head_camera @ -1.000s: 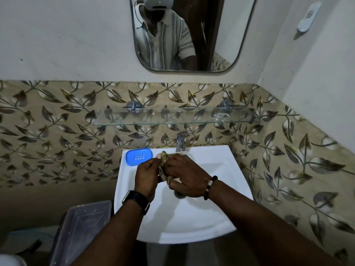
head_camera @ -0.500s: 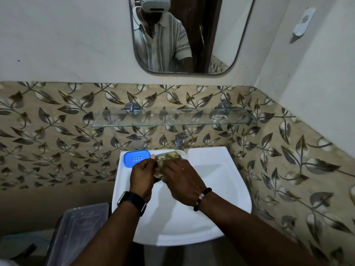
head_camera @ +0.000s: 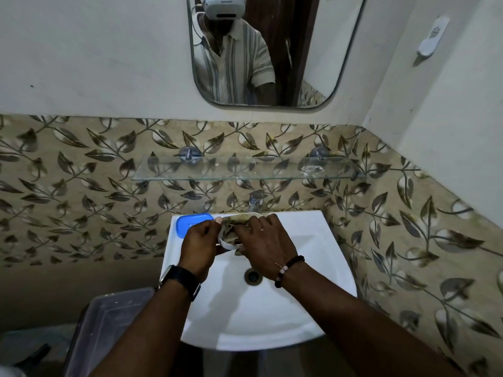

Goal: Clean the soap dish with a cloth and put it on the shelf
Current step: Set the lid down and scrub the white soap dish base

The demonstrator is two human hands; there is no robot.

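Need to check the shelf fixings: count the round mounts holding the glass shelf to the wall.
2. One round mount sits behind the left part of the glass shelf, the other behind its right part. None appears hidden.

My left hand grips the white dish over the sink while my right hand presses the cloth inside it.
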